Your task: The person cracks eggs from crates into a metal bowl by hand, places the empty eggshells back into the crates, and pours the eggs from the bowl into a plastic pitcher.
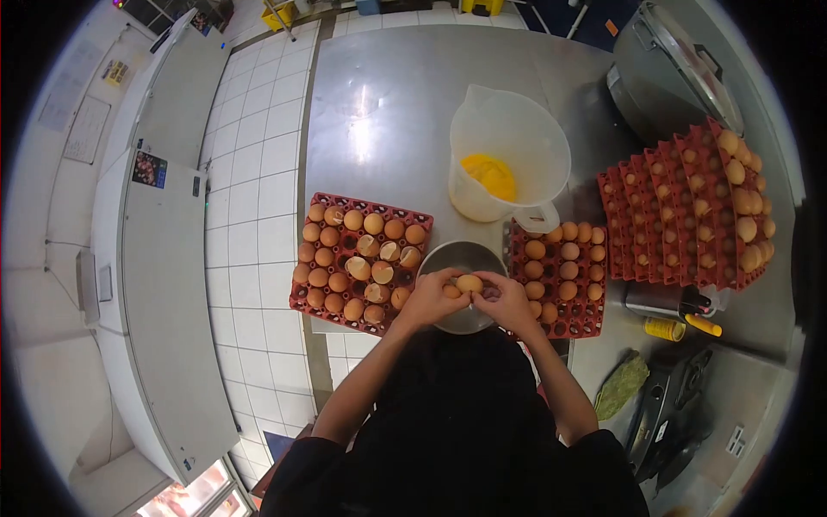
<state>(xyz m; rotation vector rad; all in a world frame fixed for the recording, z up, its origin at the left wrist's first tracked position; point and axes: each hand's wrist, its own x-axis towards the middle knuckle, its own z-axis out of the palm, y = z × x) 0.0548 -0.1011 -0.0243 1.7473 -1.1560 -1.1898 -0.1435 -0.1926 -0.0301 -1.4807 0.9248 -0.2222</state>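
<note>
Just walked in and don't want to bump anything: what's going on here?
A person, left hand and right hand together, holds an egg over a metal bowl. The left egg tray holds whole eggs and broken eggshells; the right egg tray holds whole eggs. Beyond the bowl, a translucent pitcher has yellow contents, probably egg.

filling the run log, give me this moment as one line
left hand: on egg; right hand: on same egg; bowl: below; jug: yellow contents

The egg (469, 283) I hold is pale tan. My shirt (457, 414) is plain black, the trays (422, 215) deep red, the liquid (491, 177) in the milky-white pitcher (544, 155) bright yellow, the floor tiles (250, 207) white, gridded with darker lines.
</note>
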